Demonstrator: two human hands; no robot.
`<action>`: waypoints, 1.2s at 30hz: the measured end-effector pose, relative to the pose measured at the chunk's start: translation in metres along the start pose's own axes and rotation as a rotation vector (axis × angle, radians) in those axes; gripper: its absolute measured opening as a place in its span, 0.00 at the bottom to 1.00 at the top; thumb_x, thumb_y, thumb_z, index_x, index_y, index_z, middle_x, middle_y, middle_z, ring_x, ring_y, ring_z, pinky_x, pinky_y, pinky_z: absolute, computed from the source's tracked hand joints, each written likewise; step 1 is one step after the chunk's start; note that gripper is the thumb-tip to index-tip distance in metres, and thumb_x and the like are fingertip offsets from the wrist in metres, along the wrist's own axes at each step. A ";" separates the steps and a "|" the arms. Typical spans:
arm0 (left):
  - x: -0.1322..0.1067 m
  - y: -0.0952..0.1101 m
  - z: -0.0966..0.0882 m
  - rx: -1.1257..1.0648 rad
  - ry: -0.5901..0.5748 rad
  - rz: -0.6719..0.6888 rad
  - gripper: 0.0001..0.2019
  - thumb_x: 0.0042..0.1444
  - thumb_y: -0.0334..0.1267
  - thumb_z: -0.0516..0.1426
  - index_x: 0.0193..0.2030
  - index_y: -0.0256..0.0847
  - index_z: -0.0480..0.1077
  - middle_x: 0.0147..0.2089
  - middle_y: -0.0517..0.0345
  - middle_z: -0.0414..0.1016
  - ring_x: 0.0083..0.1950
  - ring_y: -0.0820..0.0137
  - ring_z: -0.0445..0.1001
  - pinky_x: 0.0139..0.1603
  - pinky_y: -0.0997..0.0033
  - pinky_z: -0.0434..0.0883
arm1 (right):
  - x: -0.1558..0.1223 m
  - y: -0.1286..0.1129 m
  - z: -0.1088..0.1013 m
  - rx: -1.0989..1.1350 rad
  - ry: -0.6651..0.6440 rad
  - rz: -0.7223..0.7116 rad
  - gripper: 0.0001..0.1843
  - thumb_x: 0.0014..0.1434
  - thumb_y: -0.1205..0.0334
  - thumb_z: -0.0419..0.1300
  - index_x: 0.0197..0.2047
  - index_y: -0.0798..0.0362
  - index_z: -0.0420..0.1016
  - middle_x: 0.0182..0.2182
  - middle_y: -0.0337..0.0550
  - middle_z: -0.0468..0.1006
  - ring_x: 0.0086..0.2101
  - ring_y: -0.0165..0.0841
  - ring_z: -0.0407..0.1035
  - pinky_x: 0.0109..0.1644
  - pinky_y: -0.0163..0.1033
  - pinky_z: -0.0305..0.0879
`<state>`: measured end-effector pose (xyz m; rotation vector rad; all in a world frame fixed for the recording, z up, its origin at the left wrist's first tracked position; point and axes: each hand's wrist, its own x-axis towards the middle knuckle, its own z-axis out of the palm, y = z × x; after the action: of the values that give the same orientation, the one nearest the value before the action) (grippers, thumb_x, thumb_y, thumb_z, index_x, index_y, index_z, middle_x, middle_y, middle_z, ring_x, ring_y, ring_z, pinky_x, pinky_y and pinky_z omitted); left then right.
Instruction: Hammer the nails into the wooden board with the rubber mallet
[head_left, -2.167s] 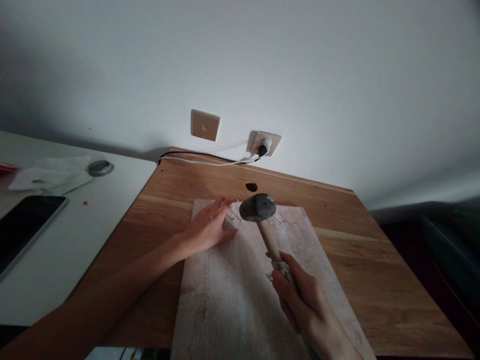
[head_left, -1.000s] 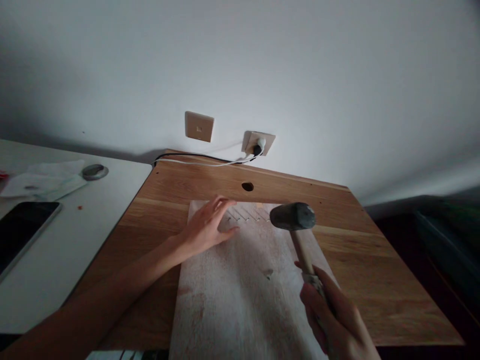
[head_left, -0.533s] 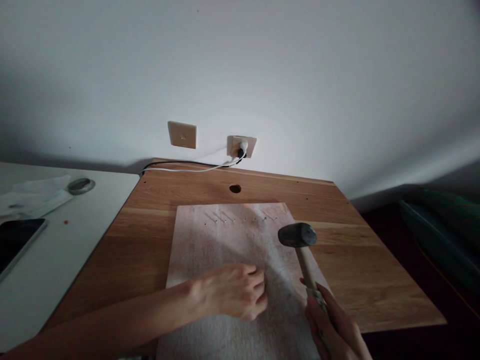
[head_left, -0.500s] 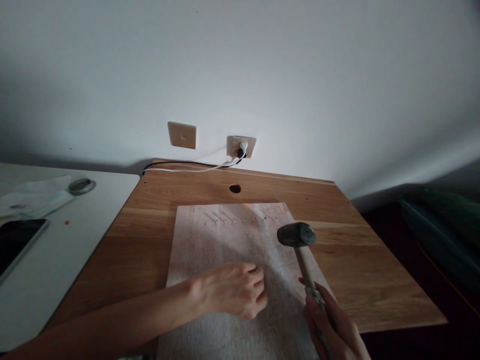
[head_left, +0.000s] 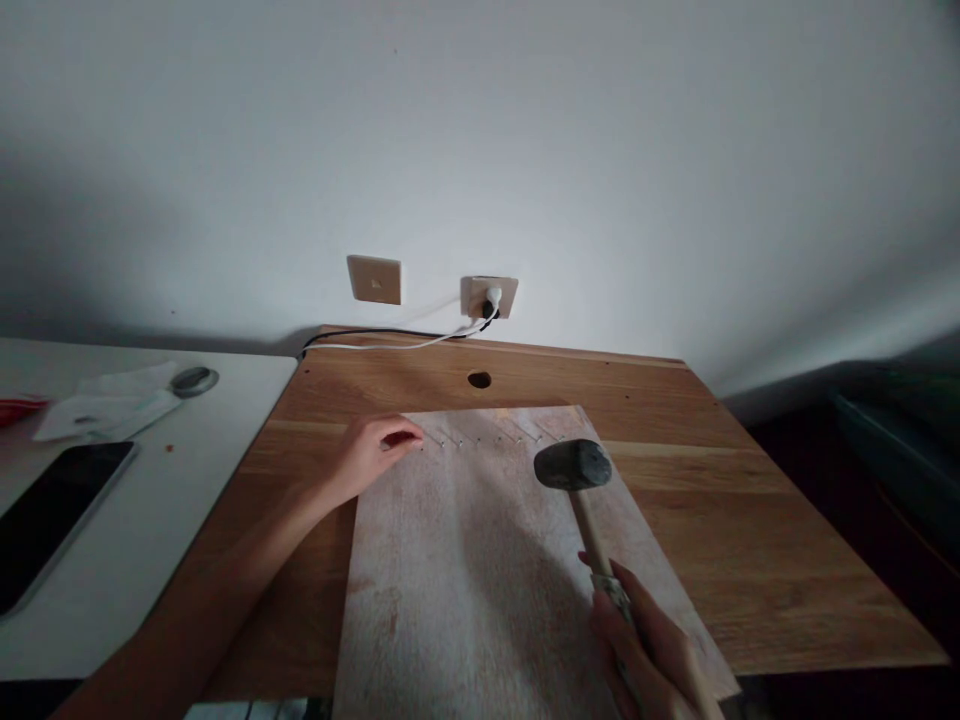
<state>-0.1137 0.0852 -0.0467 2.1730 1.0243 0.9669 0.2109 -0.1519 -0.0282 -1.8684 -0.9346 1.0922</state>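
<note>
A pale wooden board [head_left: 480,570] lies on a brown wooden desk [head_left: 712,500]. A row of several small nails [head_left: 487,440] stands near the board's far edge. My left hand [head_left: 371,452] rests at the board's far left corner, fingers pinched together at the left end of the nail row; what they pinch is too small to make out. My right hand [head_left: 645,650] grips the wooden handle of a mallet with a dark head [head_left: 572,465]. The mallet head hovers over the board's right side, just short of the nail row.
A white table [head_left: 112,520] adjoins the desk on the left, with a dark tablet [head_left: 52,515], crumpled paper [head_left: 105,405] and a round grey cap [head_left: 193,380]. Wall sockets [head_left: 489,296] with cables sit behind the desk. The desk has a cable hole [head_left: 478,380].
My left hand has moved from the middle of the board up to its far left corner by the nails. The mallet head has shifted slightly left.
</note>
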 end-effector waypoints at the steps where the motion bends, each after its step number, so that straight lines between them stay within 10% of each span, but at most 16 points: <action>1: -0.002 -0.004 0.002 -0.010 0.016 -0.011 0.05 0.67 0.35 0.62 0.41 0.42 0.81 0.40 0.58 0.86 0.40 0.68 0.83 0.42 0.70 0.76 | 0.000 0.000 0.002 -0.012 -0.001 -0.008 0.44 0.61 0.26 0.64 0.69 0.48 0.75 0.19 0.30 0.65 0.15 0.28 0.58 0.16 0.33 0.57; 15: -0.005 -0.002 0.013 0.090 0.011 0.253 0.06 0.71 0.33 0.60 0.46 0.43 0.80 0.42 0.56 0.83 0.43 0.68 0.80 0.47 0.67 0.76 | 0.000 0.003 0.011 -0.086 -0.091 0.016 0.47 0.61 0.26 0.62 0.74 0.47 0.71 0.20 0.34 0.70 0.17 0.33 0.63 0.20 0.36 0.61; 36: -0.008 -0.007 0.015 -0.054 0.038 -0.029 0.22 0.57 0.26 0.64 0.58 0.42 0.75 0.41 0.59 0.84 0.41 0.68 0.81 0.51 0.66 0.76 | 0.028 -0.088 0.070 -0.337 -0.310 -0.239 0.32 0.71 0.37 0.56 0.63 0.52 0.79 0.25 0.36 0.73 0.25 0.35 0.69 0.28 0.36 0.64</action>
<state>-0.1081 0.0802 -0.0639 2.0981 1.0329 1.0141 0.1391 -0.0720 0.0149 -1.8125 -1.5598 1.1485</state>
